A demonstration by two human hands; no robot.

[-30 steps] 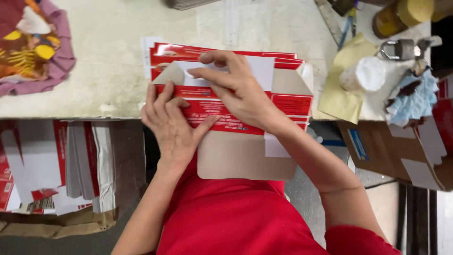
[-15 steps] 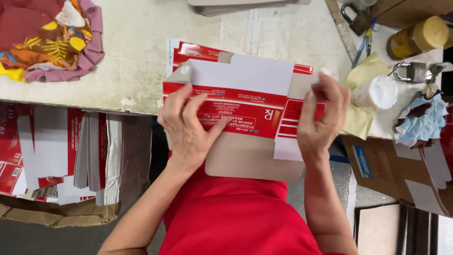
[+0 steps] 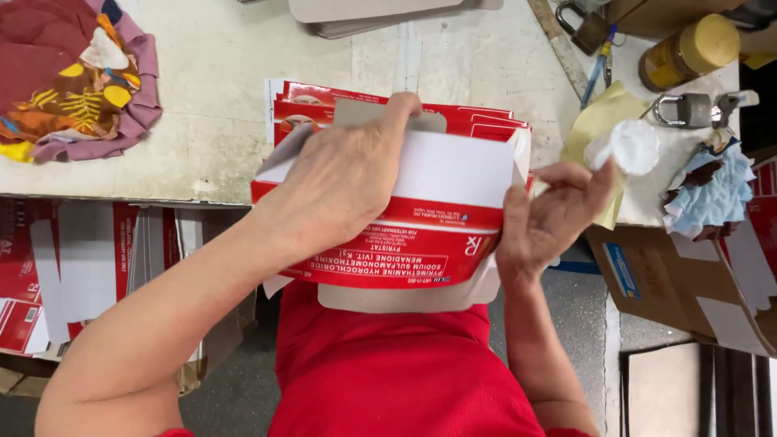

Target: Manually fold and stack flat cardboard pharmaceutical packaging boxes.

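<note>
A red and white carton (image 3: 437, 235), partly folded up, is held above the table edge in front of my red shirt. My left hand (image 3: 340, 182) lies across its left half, with the fingers curled over the top edge by a grey flap. My right hand (image 3: 546, 214) is at the carton's right end; its heel touches the end and its fingers are spread upward, gripping nothing. Under the carton lies a stack of flat red cartons (image 3: 312, 101) on the worn white table (image 3: 218, 105).
A colourful cloth bundle (image 3: 73, 73) lies at the far left. At the right are a padlock with key (image 3: 688, 109), a yellow-lidded jar (image 3: 688, 48), a yellow cloth (image 3: 599, 121), a blue rag (image 3: 712, 194) and a brown cardboard box (image 3: 672, 275). Flat cartons (image 3: 81, 267) stand lower left.
My left hand has moved from the carton's front face up over its top edge. My right hand has let go of the right end and opened its fingers. The carton looks more folded up.
</note>
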